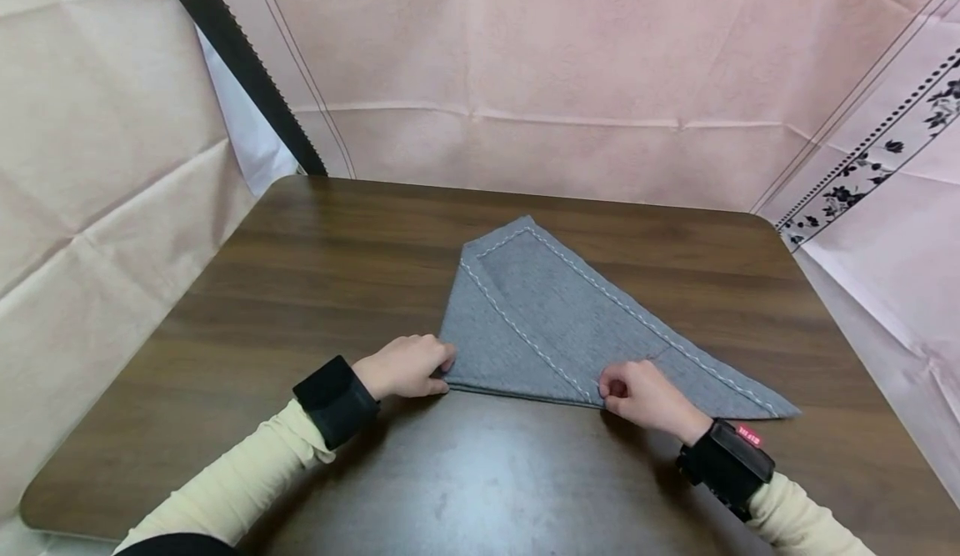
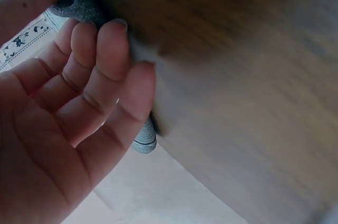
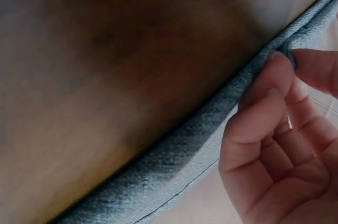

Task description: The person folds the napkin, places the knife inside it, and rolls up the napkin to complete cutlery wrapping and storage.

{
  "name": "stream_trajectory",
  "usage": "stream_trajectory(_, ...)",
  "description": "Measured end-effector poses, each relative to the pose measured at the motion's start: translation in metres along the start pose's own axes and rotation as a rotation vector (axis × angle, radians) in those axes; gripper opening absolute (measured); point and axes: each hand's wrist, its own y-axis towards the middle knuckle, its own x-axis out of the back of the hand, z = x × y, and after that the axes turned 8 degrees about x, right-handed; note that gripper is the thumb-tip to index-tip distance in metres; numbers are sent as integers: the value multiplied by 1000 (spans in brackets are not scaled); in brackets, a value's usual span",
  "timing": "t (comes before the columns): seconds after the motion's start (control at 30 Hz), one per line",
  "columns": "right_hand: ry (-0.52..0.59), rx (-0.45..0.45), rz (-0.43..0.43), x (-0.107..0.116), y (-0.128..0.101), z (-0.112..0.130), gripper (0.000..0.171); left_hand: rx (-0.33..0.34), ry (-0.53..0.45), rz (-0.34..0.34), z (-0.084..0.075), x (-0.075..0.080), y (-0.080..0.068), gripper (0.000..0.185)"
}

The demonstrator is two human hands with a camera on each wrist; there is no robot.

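A folded grey cloth (image 1: 540, 314) lies on the table, with lines of white dashed stitching along its edges. Its outline is angular, with a peak at the back and a long point reaching to the right. My left hand (image 1: 408, 366) pinches its front left corner; in the left wrist view the cloth (image 2: 79, 5) bunches by the thumb, and the fingers are bent. Farther right along the front edge, my right hand (image 1: 648, 398) pinches the cloth. The right wrist view shows a small fold of cloth (image 3: 177, 152) caught between thumb and index finger.
The brown wooden table (image 1: 225, 356) has rounded corners. Pale pink creased sheeting (image 1: 562, 56) hangs behind it, with a black strip (image 1: 240, 56) at the left and a floral band (image 1: 862, 181) at the right. Each wrist wears a black band (image 1: 336, 402).
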Motion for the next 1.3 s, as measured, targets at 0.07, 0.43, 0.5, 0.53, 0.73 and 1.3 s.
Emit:
stream_trajectory(0.07,-15,-1,11,0,2,1,22,-21,1,-23,0,0,1,20)
stream_trajectory(0.43,-160,-86,103,-1,15,13,19,-103,107,-151,10,10,34,55)
stream_trajectory(0.5,-164,-101,117,-2,16,15,19,-34,107,-64,16,11,45,74)
stream_trajectory(0.53,-162,-105,122,-2,16,16,19,1,107,-20,20,12,50,81)
stream_trajectory(0.73,-126,-116,152,-4,15,16,22,102,101,77,32,10,71,96)
stream_trajectory(1.3,-179,-87,114,-2,15,20,30,256,153,182,43,29,104,119)
